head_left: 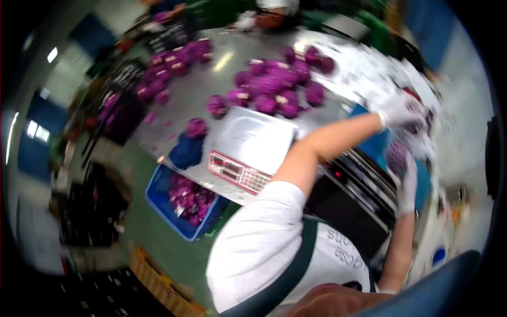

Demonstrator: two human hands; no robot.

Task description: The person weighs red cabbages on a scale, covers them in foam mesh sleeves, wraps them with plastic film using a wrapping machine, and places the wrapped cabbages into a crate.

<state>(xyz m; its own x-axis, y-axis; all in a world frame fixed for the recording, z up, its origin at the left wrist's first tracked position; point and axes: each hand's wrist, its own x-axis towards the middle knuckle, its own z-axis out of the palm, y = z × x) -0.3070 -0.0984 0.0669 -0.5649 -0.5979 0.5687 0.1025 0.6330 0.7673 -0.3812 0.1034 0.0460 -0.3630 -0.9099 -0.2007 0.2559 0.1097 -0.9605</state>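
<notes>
At the right side, my right hand (406, 190), in a white glove, is closed around a red cabbage (397, 157) with a pale net-like pattern over it. Just above it, my left hand (397, 110), also gloved in white, reaches across with its fingers curled at a blurred dark purplish thing (416, 112). I cannot make out what that is. Under my left forearm stands a black and silver machine (351, 182) with a red light and a blue surface beside it. Clear, crumpled plastic (422, 145) lies around both hands.
A digital scale (256, 134) sits on the metal table (224, 58). Several red cabbages (272, 82) are heaped beyond it; another cabbage (196, 128) rests near a dark blue cloth (186, 152). Below is a blue crate (153, 193) of purple leaves. Another person's gloved hand (245, 21) shows across the table.
</notes>
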